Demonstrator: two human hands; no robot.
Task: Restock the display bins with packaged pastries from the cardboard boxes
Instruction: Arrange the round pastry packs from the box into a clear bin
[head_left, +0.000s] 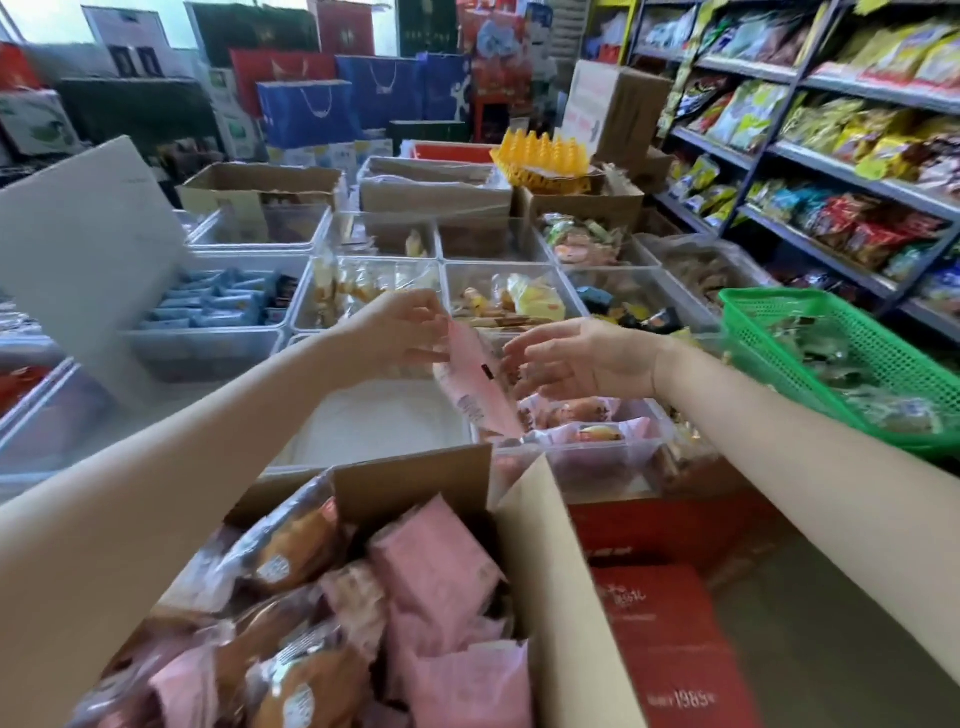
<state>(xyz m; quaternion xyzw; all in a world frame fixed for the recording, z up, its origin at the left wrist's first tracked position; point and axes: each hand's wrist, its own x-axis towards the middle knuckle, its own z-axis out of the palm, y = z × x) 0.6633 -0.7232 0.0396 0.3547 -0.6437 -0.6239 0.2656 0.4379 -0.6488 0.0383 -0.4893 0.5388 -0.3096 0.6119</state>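
Note:
An open cardboard box (550, 561) at the bottom holds several pink-wrapped pastries (436, 571). My left hand (400, 332) pinches the top of one pink pastry pack (475, 387), which hangs tilted above a clear display bin (597, 454). Inside that bin lie a few of the same pink packs. My right hand (576, 358) hovers just right of the held pack with its fingers spread and holds nothing. Left of that bin sits a clear bin (379, 421) whose white bottom shows.
Rows of clear bins (498, 270) with other snacks fill the table beyond. A green basket (852, 338) stands at right beside shelves (831, 156) of bagged snacks. Red cartons (675, 649) sit lower right. A tilted white lid (88, 249) is at left.

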